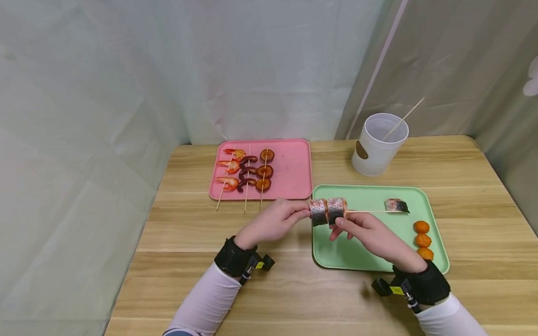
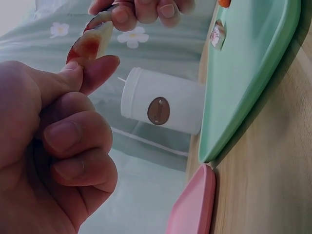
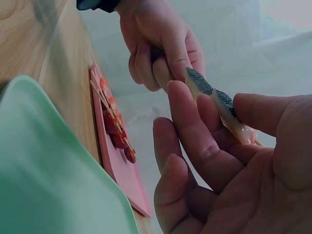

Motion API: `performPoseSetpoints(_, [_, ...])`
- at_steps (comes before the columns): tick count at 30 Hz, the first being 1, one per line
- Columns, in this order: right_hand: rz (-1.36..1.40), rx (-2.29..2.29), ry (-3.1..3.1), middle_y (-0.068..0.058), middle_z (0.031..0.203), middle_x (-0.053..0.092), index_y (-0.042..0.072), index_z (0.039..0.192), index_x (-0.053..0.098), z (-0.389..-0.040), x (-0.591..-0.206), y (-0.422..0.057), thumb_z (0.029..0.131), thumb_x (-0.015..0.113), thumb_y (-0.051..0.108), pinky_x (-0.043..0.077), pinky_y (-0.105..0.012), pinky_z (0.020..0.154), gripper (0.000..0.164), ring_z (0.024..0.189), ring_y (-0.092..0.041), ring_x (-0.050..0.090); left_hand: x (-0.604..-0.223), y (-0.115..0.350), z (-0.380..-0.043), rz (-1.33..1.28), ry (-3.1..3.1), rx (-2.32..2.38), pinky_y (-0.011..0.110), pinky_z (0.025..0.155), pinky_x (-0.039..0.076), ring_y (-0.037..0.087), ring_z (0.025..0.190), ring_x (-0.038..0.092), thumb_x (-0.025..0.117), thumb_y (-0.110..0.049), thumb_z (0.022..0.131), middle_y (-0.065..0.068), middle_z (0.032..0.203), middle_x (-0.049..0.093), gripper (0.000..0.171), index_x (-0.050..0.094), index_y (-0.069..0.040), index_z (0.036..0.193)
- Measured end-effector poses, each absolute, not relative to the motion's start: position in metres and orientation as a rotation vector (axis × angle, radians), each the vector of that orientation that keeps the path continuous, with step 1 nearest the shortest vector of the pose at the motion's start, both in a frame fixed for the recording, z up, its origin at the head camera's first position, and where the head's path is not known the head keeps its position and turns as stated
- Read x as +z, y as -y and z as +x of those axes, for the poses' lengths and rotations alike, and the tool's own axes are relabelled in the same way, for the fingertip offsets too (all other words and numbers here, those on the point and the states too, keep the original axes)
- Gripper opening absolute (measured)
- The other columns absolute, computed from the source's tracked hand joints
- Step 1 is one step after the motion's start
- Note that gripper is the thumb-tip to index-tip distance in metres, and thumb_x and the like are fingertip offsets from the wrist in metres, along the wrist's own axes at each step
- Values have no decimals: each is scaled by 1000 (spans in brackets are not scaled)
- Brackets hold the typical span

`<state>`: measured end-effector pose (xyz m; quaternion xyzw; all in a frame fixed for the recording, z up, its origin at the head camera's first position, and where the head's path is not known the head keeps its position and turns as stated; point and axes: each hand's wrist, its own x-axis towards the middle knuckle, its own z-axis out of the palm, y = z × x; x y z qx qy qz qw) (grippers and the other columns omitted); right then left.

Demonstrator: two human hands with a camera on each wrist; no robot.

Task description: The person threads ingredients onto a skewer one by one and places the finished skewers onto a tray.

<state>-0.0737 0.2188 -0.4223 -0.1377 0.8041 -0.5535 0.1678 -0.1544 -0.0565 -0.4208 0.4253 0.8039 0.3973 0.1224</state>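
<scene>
One stick (image 1: 403,119) leans in a cup (image 1: 377,155); left grip (image 1: 276,221) and right grip (image 1: 373,235) pinch fish (image 1: 336,208).

One pink rectangular tray (image 1: 291,167), one green rectangular tray (image 1: 356,252) and one white round cup (image 1: 377,155) are standing here. Five thin wooden sticks (image 1: 367,212) are showing, with three orange-red shrimp (image 1: 232,166), three dark-brown curled pieces (image 1: 248,171), three round brown slices (image 1: 267,172), three orange balls (image 1: 423,240) and three silvery-black fish pieces (image 1: 337,210).
</scene>
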Motion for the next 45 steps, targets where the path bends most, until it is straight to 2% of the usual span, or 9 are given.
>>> performPoseSetpoints(7, [-416, -1568, -2270, -3, 100, 78, -1, 112, 74, -73, -420, -221, 117, 47, 29, 52, -34, 87, 40, 107, -19, 66, -421, 54, -153, 1265, -2367, 1151, 29, 84, 54, 7, 82, 58, 58, -17, 112, 1, 105, 75, 21, 77, -9, 117])
performPoseSetpoints(16, [-428, -1547, -2286, -3, 104, 78, 2, 113, 72, -73, -419, -222, 117, 48, 30, 52, -34, 88, 37, 110, -21, 64, -421, 56, -154, 1233, -2344, 1196, 30, 80, 52, 9, 81, 57, 56, -16, 113, 8, 103, 75, 23, 77, -9, 117])
performPoseSetpoints(21, [-459, -1540, -2281, -2, 106, 78, -3, 121, 68, -73, -418, -224, 118, 45, 28, 53, -34, 89, 39, 113, -20, 64, -421, 60, -156, 1213, -2349, 1222, 30, 83, 53, 8, 85, 58, 56, -17, 113, 6, 107, 75, 23, 77, -10, 118])
performPoseSetpoints(25, [-494, -1496, -2302, 0, 108, 78, -2, 123, 67, -74, -417, -229, 118, 44, 27, 54, -35, 89, 37, 114, -20, 64, -419, 63, -157, 1197, -2361, 1236, 30, 75, 48, 7, 74, 50, 56, -18, 113, 4, 99, 72, 22, 77, -11, 116])
performPoseSetpoints(28, [-499, -1432, -2336, 0, 110, 78, 0, 134, 64, -74, -415, -235, 117, 45, 28, 55, -36, 90, 37, 115, -20, 66, -418, 65, -158, 1173, -2380, 1232, 29, 68, 42, 7, 68, 42, 55, -19, 114, 2, 88, 65, 22, 76, -13, 112])
performPoseSetpoints(31, [-475, -1347, -2377, 0, 114, 78, 3, 146, 59, -73, -411, -245, 116, 49, 32, 55, -36, 94, 42, 117, -22, 67, -417, 68, -159, 1153, -2390, 1234, 29, 65, 41, 7, 67, 40, 55, -20, 114, -1, 80, 56, 21, 75, -14, 109])
performPoseSetpoints(34, [-454, -1237, -2471, 1, 121, 77, 9, 149, 60, -74, -408, -257, 115, 53, 37, 54, -35, 96, 45, 120, -22, 67, -417, 69, -160, 1143, -2402, 1246, 29, 65, 42, 7, 67, 41, 55, -21, 114, -5, 79, 53, 21, 75, -15, 109])
performPoseSetpoints(40, [-367, -1080, -2756, -13, 136, 71, 3, 145, 65, -80, -407, -287, 113, 57, 33, 54, -53, 97, 44, 123, -35, 65, -417, 71, -161, 1170, -2441, 1269, 28, 65, 42, 5, 66, 39, 57, -17, 113, -8, 77, 53, 20, 76, -14, 108])
performPoseSetpoints(45, [-240, -1015, -2875, -29, 135, 66, -6, 141, 63, -85, -414, -311, 112, 59, 18, 47, -66, 101, 38, 124, -48, 62, -415, 72, -161, 1179, -2448, 1269, 28, 64, 40, 4, 64, 37, 58, -16, 112, -9, 74, 48, 19, 76, -13, 107])
